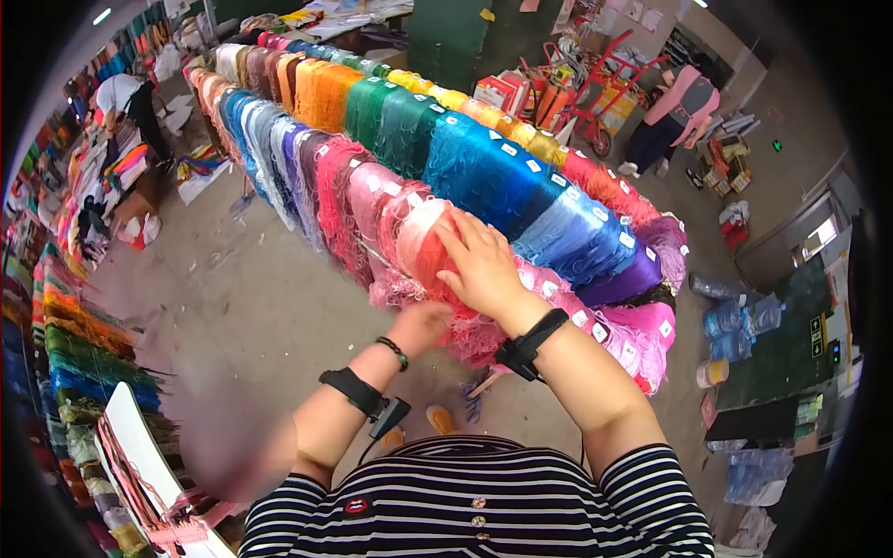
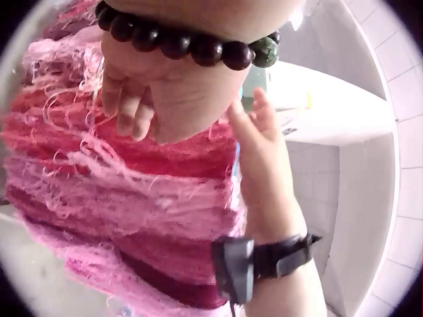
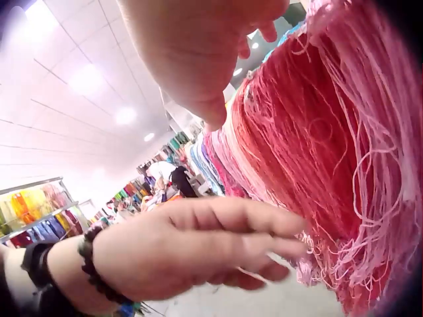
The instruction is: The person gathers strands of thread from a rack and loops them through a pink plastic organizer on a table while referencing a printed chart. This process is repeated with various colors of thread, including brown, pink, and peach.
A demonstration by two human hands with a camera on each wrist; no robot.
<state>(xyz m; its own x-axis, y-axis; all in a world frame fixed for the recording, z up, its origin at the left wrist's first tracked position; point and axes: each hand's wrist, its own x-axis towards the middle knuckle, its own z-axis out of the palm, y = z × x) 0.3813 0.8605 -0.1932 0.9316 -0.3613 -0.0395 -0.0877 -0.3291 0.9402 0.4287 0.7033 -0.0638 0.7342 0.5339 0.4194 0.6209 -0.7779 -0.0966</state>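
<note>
Hanks of yarn in many colours hang side by side over a long rack, small white tags along the top. My right hand (image 1: 484,265) lies with spread fingers on top of the coral-red hanks (image 1: 430,249). Lower down, my left hand (image 1: 420,327) is beside the hanging ends, its fingers loosely extended. In the right wrist view the left hand (image 3: 198,247) reaches toward the red strands (image 3: 297,125), fingertips near them; whether they touch I cannot tell. The left wrist view has the left hand (image 2: 175,99) over red and pink yarn (image 2: 132,205), with the right hand (image 2: 264,152) beyond.
A person in white (image 1: 119,98) bends at the far left, and one in pink (image 1: 684,102) stands at the right near a red hand trolley (image 1: 595,98). More hanks (image 1: 84,325) hang along the left. Plastic water bottles (image 1: 730,321) are at the right.
</note>
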